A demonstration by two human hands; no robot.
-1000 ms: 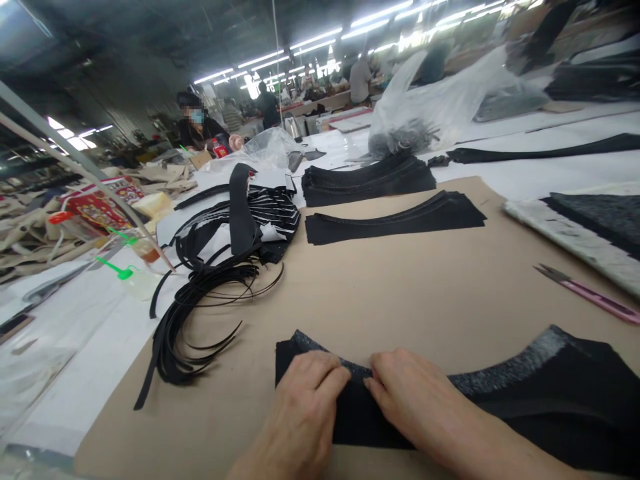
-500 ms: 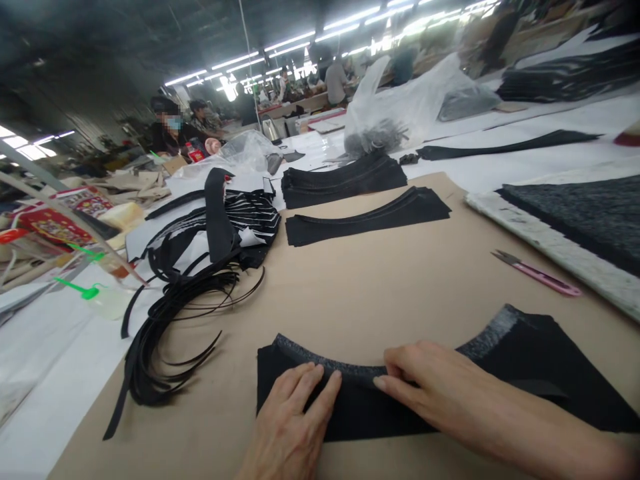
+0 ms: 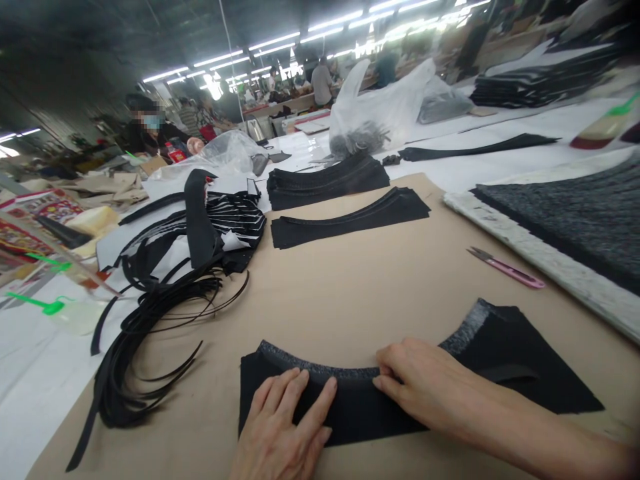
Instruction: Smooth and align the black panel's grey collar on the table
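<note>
A black panel (image 3: 540, 370) with a curved upper edge lies on the tan board near me. Greyish, fuzzy-looking bands show along that curve. My left hand (image 3: 287, 423) rests on the panel's left part, fingers spread and fingertips just below the curved edge. At the middle of the curve, thumb and bent fingers of my right hand (image 3: 407, 377) pinch a narrow black strip (image 3: 515, 373) at the edge. The strip's loose end lies on the panel to the right of my wrist. What sits inside the pinch is partly hidden.
Pink-handled thread snips (image 3: 507, 268) lie right on the board (image 3: 350, 293). Similar black panels (image 3: 350, 217) are stacked behind. Black strips (image 3: 135, 360) heap at left, near a green-nozzled bottle (image 3: 75, 317). Dark fabric (image 3: 575, 220) covers a white slab at right. A masked person is beyond.
The view has shifted slightly, so most things sit further left. My right hand has stayed at the middle of the curve; the left hand's fingers are spread a little more.
</note>
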